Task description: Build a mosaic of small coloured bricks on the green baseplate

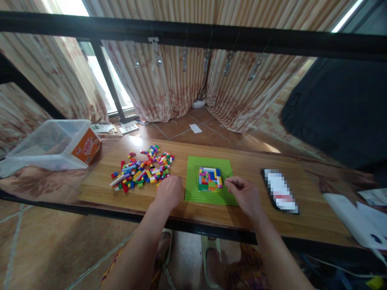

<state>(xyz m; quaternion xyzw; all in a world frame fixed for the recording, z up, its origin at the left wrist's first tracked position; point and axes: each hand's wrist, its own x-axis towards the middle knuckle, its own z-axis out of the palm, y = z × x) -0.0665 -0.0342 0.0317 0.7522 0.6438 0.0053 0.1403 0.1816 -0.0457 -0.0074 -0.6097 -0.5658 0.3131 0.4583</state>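
My left hand point(169, 191) rests closed at the near right edge of a loose pile of colourful toy bricks point(145, 171). Its fingers curl away from view, and whatever they may hold is hidden. Over the right side of a green baseplate point(193, 198), my right hand point(244, 195) has its thumb and index finger pinched together. Anything in that pinch is too small to make out. Between both hands, a roughly square patchwork of multicoloured bricks point(210, 179) sits on the baseplate, close to my right fingertips.
A phone point(279, 191) with a blurred screen lies right of the baseplate on the wooden table point(314, 217). Beyond the table's left end stands a clear plastic bin point(51, 147) with an orange label. A white device point(352, 219) is at the right end. A dark bar point(193, 34) crosses above.
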